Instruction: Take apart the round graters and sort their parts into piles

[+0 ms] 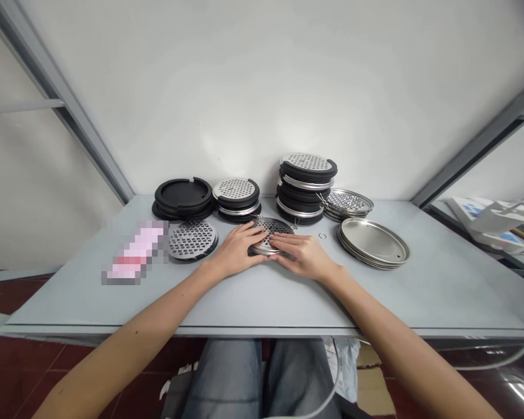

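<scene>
A round metal grater (268, 226), with a perforated plate and a shiny rim, lies on the table in front of me. My left hand (240, 247) grips its left side, fingers over the top and thumb at the near edge. On the right side, my right hand (303, 253) presses its fingers on the plate, its thumb near the front rim. The hands cover much of the grater. Left of it rest loose perforated grater plates (193, 240). A small wire piece (294, 223) sits just behind my right hand.
Black rings (183, 195) are stacked at the back left. Two stacks of graters with black rings (238, 192) (308, 180) stand near the wall. Other graters (348, 201) lie behind round metal trays (373, 240). A small ring (322, 236) and a blurred pink item (137, 250) lie nearby.
</scene>
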The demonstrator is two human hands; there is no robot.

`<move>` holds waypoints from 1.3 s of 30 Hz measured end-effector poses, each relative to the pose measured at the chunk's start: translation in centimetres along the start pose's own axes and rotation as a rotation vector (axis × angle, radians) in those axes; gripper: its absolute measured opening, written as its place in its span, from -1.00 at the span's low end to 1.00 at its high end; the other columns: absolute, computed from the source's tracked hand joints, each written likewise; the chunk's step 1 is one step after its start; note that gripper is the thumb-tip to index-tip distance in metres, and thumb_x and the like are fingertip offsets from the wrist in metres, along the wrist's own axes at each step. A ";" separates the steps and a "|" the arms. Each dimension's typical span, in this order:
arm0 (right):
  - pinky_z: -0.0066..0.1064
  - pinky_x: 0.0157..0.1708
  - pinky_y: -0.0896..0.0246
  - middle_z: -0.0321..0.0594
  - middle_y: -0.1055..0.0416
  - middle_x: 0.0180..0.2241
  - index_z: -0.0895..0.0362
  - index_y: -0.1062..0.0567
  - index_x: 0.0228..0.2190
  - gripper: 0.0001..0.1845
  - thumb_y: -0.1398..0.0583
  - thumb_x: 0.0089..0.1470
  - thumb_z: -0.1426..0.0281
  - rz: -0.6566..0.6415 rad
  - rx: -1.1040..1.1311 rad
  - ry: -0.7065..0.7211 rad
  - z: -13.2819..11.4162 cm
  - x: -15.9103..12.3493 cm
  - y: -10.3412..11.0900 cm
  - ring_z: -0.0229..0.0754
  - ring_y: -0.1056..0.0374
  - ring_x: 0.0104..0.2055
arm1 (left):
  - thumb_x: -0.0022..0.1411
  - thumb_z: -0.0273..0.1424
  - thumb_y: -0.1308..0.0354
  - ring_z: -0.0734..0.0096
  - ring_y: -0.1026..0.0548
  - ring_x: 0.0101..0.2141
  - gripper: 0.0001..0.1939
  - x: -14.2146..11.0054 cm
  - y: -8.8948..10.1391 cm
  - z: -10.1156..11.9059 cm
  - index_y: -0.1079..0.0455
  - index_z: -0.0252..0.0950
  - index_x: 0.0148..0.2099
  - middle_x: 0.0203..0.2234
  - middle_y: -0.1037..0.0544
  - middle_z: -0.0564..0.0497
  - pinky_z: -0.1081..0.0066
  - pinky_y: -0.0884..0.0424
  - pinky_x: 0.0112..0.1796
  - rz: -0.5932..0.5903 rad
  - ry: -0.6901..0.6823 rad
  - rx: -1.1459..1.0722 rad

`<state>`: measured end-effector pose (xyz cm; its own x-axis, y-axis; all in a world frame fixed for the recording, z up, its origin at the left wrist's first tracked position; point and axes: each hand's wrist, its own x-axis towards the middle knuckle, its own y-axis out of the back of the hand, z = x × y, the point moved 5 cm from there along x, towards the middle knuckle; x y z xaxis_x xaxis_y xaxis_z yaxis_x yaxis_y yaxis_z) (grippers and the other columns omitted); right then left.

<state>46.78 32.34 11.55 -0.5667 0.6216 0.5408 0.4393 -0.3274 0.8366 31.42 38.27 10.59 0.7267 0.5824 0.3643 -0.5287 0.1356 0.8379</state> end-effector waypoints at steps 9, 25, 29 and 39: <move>-0.25 0.00 -0.38 -0.08 -0.52 -0.09 0.15 -0.52 -0.10 -0.71 -0.15 0.19 0.30 0.063 -0.035 -0.034 -0.7 0.6 0.4 -0.05 -0.45 -0.03 | 0.15 -0.33 -0.23 0.05 -0.15 0.25 -0.39 -0.1 0.1 -0.2 -0.25 -0.23 0.25 0.20 -0.31 -0.08 0.02 -0.08 0.21 -0.027 -0.030 0.029; -0.04 0.09 -0.26 -0.08 -0.46 0.00 0.07 -0.49 0.00 -0.59 -0.22 0.10 0.26 0.033 0.324 -0.179 2.5 -0.2 2.7 0.03 -0.33 0.10 | 0.28 -0.20 -0.13 0.15 -0.15 0.25 -0.44 -0.1 1.1 0.0 -0.20 -0.22 0.27 0.20 -0.31 -0.12 0.04 -0.10 0.21 -0.037 -0.096 -0.283; -0.05 0.08 -0.27 -0.08 -0.47 0.00 0.08 -0.49 0.00 -0.61 -0.19 0.14 0.26 0.052 0.337 -0.194 2.3 -0.2 2.5 0.02 -0.36 0.08 | 0.19 -0.18 -0.21 0.12 -0.24 0.20 -0.45 0.0 1.4 0.4 -0.30 -0.25 0.19 0.15 -0.36 -0.16 0.07 -0.18 0.18 0.056 -0.060 -0.261; -0.09 0.04 -0.32 -0.10 -0.48 -0.02 0.08 -0.49 0.00 -0.63 -0.14 0.19 0.27 0.109 0.219 -0.190 1.9 -0.2 1.8 0.01 -0.39 0.05 | 0.09 -0.15 -0.31 0.12 -0.36 0.10 -0.48 0.2 1.1 0.3 -0.40 -0.26 0.06 0.03 -0.46 -0.15 0.08 -0.25 0.13 0.210 0.017 -0.266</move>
<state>49.01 32.91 12.77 -0.3764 0.7200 0.5830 0.6421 -0.2509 0.7244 31.13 38.30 11.68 0.5835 0.6327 0.5092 -0.7637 0.2140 0.6091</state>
